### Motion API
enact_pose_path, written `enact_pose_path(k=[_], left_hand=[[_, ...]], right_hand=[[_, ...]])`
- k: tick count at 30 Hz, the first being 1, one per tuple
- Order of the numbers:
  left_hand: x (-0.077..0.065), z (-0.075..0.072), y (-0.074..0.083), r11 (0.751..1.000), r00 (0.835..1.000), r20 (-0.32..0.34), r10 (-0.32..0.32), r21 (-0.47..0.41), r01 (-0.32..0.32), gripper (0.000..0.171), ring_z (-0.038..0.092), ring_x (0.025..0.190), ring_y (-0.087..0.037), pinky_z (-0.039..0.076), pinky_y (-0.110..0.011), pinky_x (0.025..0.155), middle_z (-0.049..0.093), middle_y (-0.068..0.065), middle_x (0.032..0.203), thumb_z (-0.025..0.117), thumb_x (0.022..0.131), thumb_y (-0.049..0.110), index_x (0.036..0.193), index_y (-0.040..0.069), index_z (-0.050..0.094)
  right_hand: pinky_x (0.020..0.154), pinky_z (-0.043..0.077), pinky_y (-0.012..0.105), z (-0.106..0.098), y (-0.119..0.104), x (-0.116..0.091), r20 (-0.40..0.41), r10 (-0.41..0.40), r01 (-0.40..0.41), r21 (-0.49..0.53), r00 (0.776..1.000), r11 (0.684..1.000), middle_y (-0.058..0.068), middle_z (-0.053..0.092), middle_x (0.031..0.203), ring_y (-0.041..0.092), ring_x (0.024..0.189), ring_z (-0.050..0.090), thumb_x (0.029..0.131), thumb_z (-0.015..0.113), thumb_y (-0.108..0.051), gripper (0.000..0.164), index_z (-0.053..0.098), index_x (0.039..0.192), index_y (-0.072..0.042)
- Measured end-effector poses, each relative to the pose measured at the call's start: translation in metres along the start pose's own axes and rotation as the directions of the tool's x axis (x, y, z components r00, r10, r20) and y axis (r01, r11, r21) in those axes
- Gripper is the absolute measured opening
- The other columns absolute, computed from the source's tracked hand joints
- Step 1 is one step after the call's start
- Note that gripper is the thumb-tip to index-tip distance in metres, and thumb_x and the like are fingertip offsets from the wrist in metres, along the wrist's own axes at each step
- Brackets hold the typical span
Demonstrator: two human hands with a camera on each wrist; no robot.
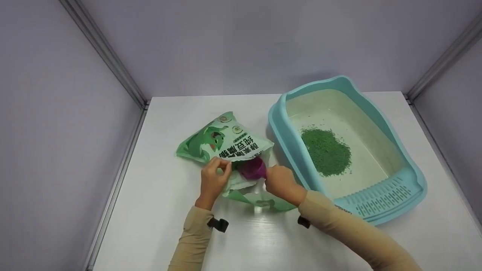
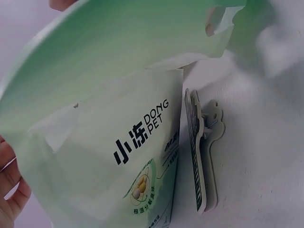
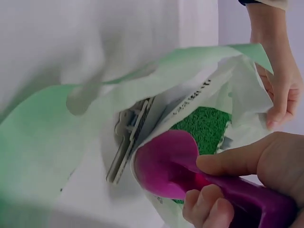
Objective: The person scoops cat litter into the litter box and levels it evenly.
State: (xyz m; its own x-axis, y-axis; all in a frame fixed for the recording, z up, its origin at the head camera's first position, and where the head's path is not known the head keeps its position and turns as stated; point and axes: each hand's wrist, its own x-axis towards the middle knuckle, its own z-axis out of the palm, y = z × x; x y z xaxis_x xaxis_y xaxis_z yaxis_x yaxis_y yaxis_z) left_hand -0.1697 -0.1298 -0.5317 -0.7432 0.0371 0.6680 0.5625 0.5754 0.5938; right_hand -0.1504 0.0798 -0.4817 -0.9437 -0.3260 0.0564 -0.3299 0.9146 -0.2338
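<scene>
A green and white printed bag of cat litter (image 1: 211,141) lies on the table with its torn mouth towards the person. My left hand (image 1: 214,182) pinches the edge of that mouth between thumb and fingers. In my right hand (image 1: 283,183) is the handle of a purple scoop (image 1: 254,169). The scoop's bowl sits at the bag's opening, as the right wrist view shows. Green litter pellets (image 3: 207,127) are visible inside the bag, just beyond the bowl. How much litter the scoop contains is hidden.
A light blue litter box (image 1: 280,116) stands right of the bag, with a pile of green pellets (image 1: 327,152) on its floor. A flat bag clip (image 2: 202,152) lies on the white table (image 1: 162,124) beside the bag. Grey walls enclose the table's back and sides.
</scene>
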Motion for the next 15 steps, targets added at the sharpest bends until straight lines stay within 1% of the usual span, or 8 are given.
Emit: enact_pose_path(k=[4,6,9,11,15], left_hand=[[0.001,0.001,0.000,1.000,1.000,-0.013,0.000,-0.015,0.000,0.010,0.060,0.063,-0.014,0.052,-0.031,0.058,0.061,-0.005,0.069,0.071,0.083,0.001,0.076,0.005,0.064],[0.001,0.002,0.000,1.000,1.000,-0.018,0.000,-0.019,0.000,0.010,0.060,0.063,-0.014,0.052,-0.033,0.057,0.061,-0.005,0.069,0.071,0.083,0.001,0.076,0.005,0.064],[0.001,0.001,0.001,1.000,1.000,-0.021,0.001,-0.010,-0.002,0.010,0.061,0.063,-0.014,0.053,-0.032,0.057,0.061,-0.005,0.069,0.071,0.083,0.002,0.077,0.005,0.064],[0.001,0.001,0.001,1.000,1.000,-0.019,0.000,-0.001,0.000,0.010,0.061,0.063,-0.013,0.053,-0.031,0.057,0.061,-0.005,0.069,0.071,0.084,0.002,0.077,0.006,0.064],[0.002,0.000,0.002,1.000,1.000,-0.008,-0.015,-0.002,0.015,0.009,0.062,0.063,-0.014,0.054,-0.034,0.058,0.061,-0.006,0.070,0.070,0.085,0.004,0.078,0.007,0.064]], right_hand=[[0.045,0.049,0.050,0.005,-0.003,-0.001,0.001,0.017,-0.017,0.006,1.000,1.000,0.018,0.062,0.059,0.034,0.054,0.061,0.073,0.068,-0.004,0.021,0.055,0.056,-0.002],[0.047,0.050,0.050,0.006,-0.003,-0.001,0.004,0.028,-0.028,0.010,1.000,1.000,0.018,0.063,0.061,0.036,0.055,0.062,0.074,0.068,-0.005,0.020,0.058,0.059,0.000],[0.048,0.050,0.050,0.009,-0.003,-0.002,-0.002,0.026,-0.026,0.008,1.000,1.000,0.018,0.063,0.061,0.036,0.056,0.062,0.075,0.069,-0.006,0.019,0.059,0.060,0.000],[0.048,0.051,0.050,0.011,-0.003,-0.003,-0.016,0.003,-0.003,-0.013,1.000,1.000,0.018,0.063,0.061,0.035,0.056,0.062,0.076,0.069,-0.005,0.019,0.059,0.060,0.000],[0.048,0.052,0.047,0.018,-0.002,-0.006,-0.071,-0.064,0.058,-0.078,0.995,0.995,0.015,0.062,0.060,0.033,0.056,0.061,0.076,0.068,-0.001,0.019,0.057,0.060,-0.002]])
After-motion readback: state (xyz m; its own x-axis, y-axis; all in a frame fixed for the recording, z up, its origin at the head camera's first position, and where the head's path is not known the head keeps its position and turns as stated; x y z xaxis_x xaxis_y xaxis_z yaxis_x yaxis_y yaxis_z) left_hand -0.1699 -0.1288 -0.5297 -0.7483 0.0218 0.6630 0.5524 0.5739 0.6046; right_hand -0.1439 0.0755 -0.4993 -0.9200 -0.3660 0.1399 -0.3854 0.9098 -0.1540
